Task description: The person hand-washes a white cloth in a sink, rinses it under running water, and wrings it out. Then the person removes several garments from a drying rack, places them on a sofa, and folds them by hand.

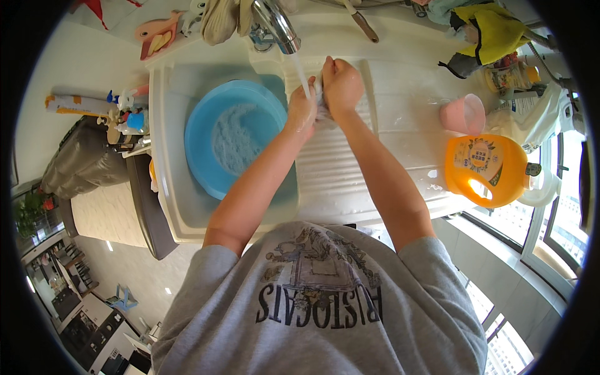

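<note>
Over the ribbed washboard (330, 173) of a white laundry sink, my two hands are close together with a wet, pale cloth (322, 105) bunched between them. My left hand (302, 108) grips the cloth's left side, and water from the chrome faucet (281, 30) runs down onto it. On the other side my right hand (343, 86) is closed in a fist around the cloth. Most of the cloth is hidden by my fingers. To the left, a blue plastic basin (199, 159) stands in the sink bowl, holding water with white suds (236, 140).
A pink cup (463, 115) and an orange detergent jug (487, 171) lie at the right of the counter. Behind the sink are a brush handle (365, 27), pale gloves (220, 21) and a yellow cloth (497, 33). Several pump bottles (129, 119) stand beyond the left rim.
</note>
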`<action>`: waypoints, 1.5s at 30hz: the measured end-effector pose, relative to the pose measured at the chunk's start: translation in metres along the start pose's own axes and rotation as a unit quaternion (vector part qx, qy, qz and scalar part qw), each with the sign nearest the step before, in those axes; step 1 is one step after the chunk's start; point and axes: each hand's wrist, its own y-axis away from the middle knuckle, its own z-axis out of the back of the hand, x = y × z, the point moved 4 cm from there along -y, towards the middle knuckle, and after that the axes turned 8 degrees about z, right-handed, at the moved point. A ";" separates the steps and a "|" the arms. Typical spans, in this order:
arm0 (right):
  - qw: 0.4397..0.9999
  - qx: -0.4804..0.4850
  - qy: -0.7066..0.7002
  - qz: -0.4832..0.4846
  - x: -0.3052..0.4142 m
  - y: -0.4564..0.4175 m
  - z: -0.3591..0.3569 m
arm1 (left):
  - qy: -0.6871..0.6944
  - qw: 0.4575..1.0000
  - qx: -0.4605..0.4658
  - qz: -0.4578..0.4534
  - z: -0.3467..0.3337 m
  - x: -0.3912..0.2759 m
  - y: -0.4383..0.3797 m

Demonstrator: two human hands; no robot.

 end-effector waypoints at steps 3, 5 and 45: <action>0.997 0.003 -0.066 0.037 0.040 0.042 0.002 | -0.200 0.955 -0.007 -0.220 0.045 -0.011 -0.051; 0.996 0.016 -0.065 0.058 0.057 0.060 -0.008 | -0.158 0.963 0.041 -0.214 0.058 -0.001 -0.057; 0.954 0.271 -0.054 0.114 0.042 -0.007 0.118 | -0.312 0.894 0.166 -0.276 0.000 -0.108 0.073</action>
